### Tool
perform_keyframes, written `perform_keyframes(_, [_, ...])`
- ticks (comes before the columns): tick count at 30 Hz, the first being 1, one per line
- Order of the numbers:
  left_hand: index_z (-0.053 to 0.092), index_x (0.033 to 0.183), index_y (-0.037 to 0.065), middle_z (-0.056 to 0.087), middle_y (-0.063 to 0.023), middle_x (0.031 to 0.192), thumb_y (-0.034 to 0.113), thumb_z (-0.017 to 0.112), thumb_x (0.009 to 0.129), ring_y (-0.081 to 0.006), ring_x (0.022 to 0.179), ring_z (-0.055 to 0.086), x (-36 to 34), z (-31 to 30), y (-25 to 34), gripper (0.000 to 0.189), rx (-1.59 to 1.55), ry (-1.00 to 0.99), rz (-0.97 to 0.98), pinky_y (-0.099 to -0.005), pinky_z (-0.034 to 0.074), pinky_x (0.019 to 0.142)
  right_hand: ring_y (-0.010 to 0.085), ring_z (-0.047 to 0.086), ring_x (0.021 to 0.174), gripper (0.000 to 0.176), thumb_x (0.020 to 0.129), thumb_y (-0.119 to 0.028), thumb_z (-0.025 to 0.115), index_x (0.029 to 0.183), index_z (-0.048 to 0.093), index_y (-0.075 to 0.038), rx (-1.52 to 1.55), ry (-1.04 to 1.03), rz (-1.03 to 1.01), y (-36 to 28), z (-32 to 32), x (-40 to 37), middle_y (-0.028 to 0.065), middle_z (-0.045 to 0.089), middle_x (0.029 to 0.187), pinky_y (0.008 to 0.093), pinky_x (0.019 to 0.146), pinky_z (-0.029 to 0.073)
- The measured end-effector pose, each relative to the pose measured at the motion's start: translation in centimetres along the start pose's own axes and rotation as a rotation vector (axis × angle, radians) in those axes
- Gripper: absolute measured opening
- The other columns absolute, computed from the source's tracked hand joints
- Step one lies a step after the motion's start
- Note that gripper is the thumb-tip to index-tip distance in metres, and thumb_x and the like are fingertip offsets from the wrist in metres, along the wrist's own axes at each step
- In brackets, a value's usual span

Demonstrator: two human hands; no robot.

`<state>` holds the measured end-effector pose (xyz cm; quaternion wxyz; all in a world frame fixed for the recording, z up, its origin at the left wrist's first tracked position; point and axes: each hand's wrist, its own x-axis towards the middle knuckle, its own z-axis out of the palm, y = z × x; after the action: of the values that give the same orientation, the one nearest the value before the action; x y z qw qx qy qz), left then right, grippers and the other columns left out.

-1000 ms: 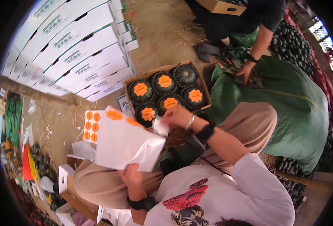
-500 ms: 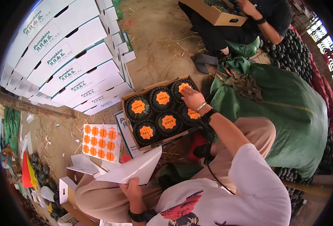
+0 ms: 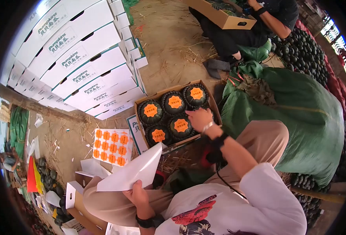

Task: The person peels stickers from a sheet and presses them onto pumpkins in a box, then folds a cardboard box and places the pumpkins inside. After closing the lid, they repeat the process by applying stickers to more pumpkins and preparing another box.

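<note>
An open cardboard box (image 3: 177, 147) holds several dark green pumpkins (image 3: 196, 104) in black netting, in two rows. Orange scalloped stickers (image 3: 175, 102) show on their tops. My right hand (image 3: 201, 119), index finger stretched out, lies over the lower-right pumpkin and mostly hides it; the fingertip reaches the edge of the lower-middle pumpkin's sticker (image 3: 180, 125). My left hand (image 3: 137, 193) grips a white paper sheet (image 3: 131, 172) between thumb and fingers, beside the box above my knee. The side of the sheet facing me looks blank.
A sheet of orange stickers (image 3: 112, 147) lies on the ground left of the box. Stacked white pumpkin cartons (image 3: 79, 58) rise behind it. To the right bulges a green sack (image 3: 298, 117). Across from me, a person holds another box (image 3: 222, 15). Loose pumpkins (image 3: 302, 55) are heaped beyond.
My right hand has moved from the upper-right pumpkin to the lower-right one, uncovering the upper sticker. The white sheet in my left hand has tilted more upright. The whole view has shifted slightly.
</note>
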<state>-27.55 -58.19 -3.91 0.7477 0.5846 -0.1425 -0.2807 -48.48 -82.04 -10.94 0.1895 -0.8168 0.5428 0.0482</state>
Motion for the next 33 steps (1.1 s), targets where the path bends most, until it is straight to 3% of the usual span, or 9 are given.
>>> perform_keyframes(1, [0.052, 0.103, -0.007, 0.056, -0.0137, 0.1, -0.002, 0.05, 0.064, -0.0227, 0.09, 0.055, 0.0, -0.4, -0.2, 0.039, -0.021, 0.028, 0.033, -0.0337, 0.042, 0.084, 0.0302, 0.058, 0.09, 0.032, 0.085, -0.023, 0.045, 0.116, 0.054, -0.023, 0.148, 0.161, -0.051, -1.3, 0.7, -1.8, 0.0089, 0.061, 0.103, 0.0428, 0.078, 0.046])
perform_keyframes(7, [0.047, 0.113, -0.004, 0.052, -0.0142, 0.109, -0.004, 0.048, 0.063, -0.0266, 0.102, 0.051, -1.1, -2.7, 0.8, 0.05, 0.062, -0.189, -0.049, -0.0401, 0.039, 0.092, 0.0223, 0.059, 0.093, 0.048, 0.088, -0.039, 0.05, 0.12, 0.044, -0.005, 2.054, -0.917, -0.171, -12.6, 0.7, -10.4, 0.0111, 0.057, 0.108, 0.0341, 0.076, 0.051])
perform_keyframes(8, [0.046, 0.114, -0.004, 0.052, -0.0142, 0.11, -0.003, 0.048, 0.063, -0.0266, 0.102, 0.051, -1.6, -2.8, 1.2, 0.051, 0.214, -0.213, -0.069, -0.04, 0.039, 0.092, 0.0221, 0.057, 0.098, 0.046, 0.086, -0.031, 0.056, 0.121, 0.043, -0.005, 2.164, -0.723, -0.14, -13.6, 0.8, -10.3, 0.0107, 0.054, 0.114, 0.0354, 0.081, 0.05])
perform_keyframes(13, [0.043, 0.123, -0.003, 0.05, -0.0162, 0.116, 0.002, 0.059, 0.07, -0.0254, 0.112, 0.047, -0.8, -6.5, 1.4, 0.056, -0.558, -0.311, -0.105, -0.0356, 0.035, 0.096, 0.0204, 0.054, 0.103, 0.045, 0.077, -0.002, 0.061, 0.119, 0.045, -0.002, 2.023, -0.472, -0.24, -13.6, 0.0, -8.5, 0.0077, 0.054, 0.114, 0.0348, 0.09, 0.043])
perform_keyframes(16, [0.04, 0.126, -0.002, 0.05, -0.0162, 0.119, 0.004, 0.059, 0.075, -0.0239, 0.114, 0.046, 1.0, -6.6, 7.5, 0.055, -0.464, -0.403, -0.21, -0.0353, 0.034, 0.097, 0.0158, 0.052, 0.104, 0.049, 0.077, -0.006, 0.063, 0.122, 0.044, -0.002, 1.8, -0.425, -0.406, -13.6, -0.6, -7.6, 0.0057, 0.055, 0.115, 0.031, 0.091, 0.04])
perform_keyframes(19, [0.04, 0.127, -0.001, 0.05, -0.0148, 0.12, 0.0, 0.052, 0.078, -0.0213, 0.111, 0.048, 3.8, -8.9, 8.4, 0.05, 0.618, -0.308, 0.165, -0.0341, 0.035, 0.096, 0.0145, 0.051, 0.103, 0.051, 0.078, -0.01, 0.064, 0.124, 0.042, -0.004, 1.537, -0.421, -0.567, -14.9, -1.4, -6.2, 0.0049, 0.055, 0.112, 0.0302, 0.09, 0.04])
perform_keyframes(24, [0.039, 0.129, 0.001, 0.049, -0.0121, 0.121, -0.009, 0.042, 0.077, -0.0166, 0.101, 0.052, 10.6, -11.7, 16.1, 0.052, 0.543, 0.039, 0.429, -0.0257, 0.041, 0.087, 0.0119, 0.057, 0.088, 0.048, 0.084, -0.019, 0.058, 0.127, 0.039, -0.004, 1.416, -0.5, -0.38, -14.2, -1.9, -4.0, 0.0077, 0.06, 0.101, 0.0247, 0.073, 0.048])
perform_keyframes(29, [0.032, 0.135, 0.005, 0.047, 0.0012, 0.073, -0.003, 0.053, 0.075, -0.0071, 0.062, 0.046, 18.1, -17.5, 2.8, 0.064, 0.564, 0.237, 0.134, -0.0222, 0.042, 0.056, 0.0134, 0.06, 0.081, 0.04, 0.086, -0.019, 0.054, 0.122, 0.045, -0.002, 1.386, -0.513, 0.045, -8.8, 2.0, -3.5, 0.0083, 0.062, 0.096, 0.0244, 0.071, 0.049])
perform_keyframes(33, [0.035, 0.131, 0.001, 0.05, -0.0006, 0.074, 0.004, 0.058, 0.075, -0.0085, 0.059, 0.049, 19.8, -19.5, -12.3, 0.06, 0.508, 0.442, 0.033, -0.0251, 0.042, 0.049, 0.0138, 0.061, 0.076, 0.033, 0.085, -0.019, 0.055, 0.113, 0.054, -0.001, 1.075, -0.374, -0.065, -5.9, 2.7, -2.1, 0.0078, 0.064, 0.088, 0.0253, 0.068, 0.049])
